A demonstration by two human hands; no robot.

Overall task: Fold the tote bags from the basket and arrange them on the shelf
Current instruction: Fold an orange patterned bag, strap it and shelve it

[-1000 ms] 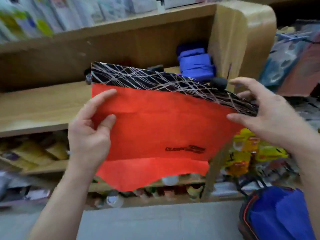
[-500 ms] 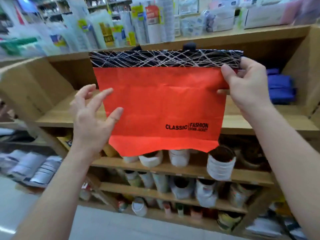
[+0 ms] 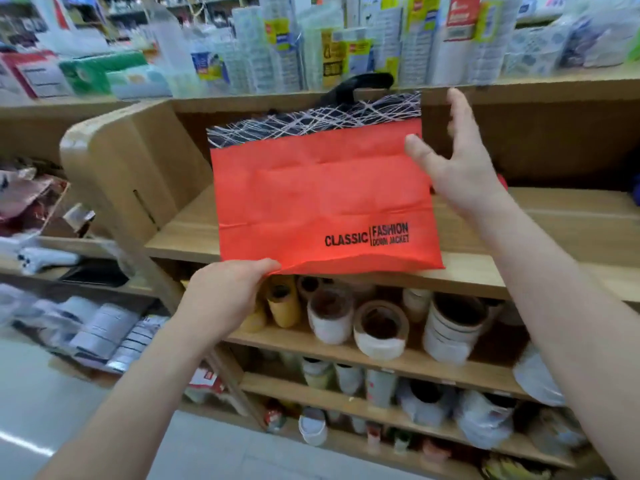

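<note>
1. Pinching the tote bag [image 3: 322, 195] by its lower left corner, our left hand [image 3: 225, 296] holds it upright before the shelf [image 3: 554, 216], likely to square it for folding.
2. Our right hand [image 3: 464, 168] is spread wide at the bag's right edge, gripping nothing. We judge it is placed to catch that side.

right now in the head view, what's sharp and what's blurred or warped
Head view: the print on the tote bag is sharp; the right hand smears with motion blur at its fingers; the packets up top are soft; the wide lens bends the shelf edge; lighting is even, no glare on the bag.
</note>
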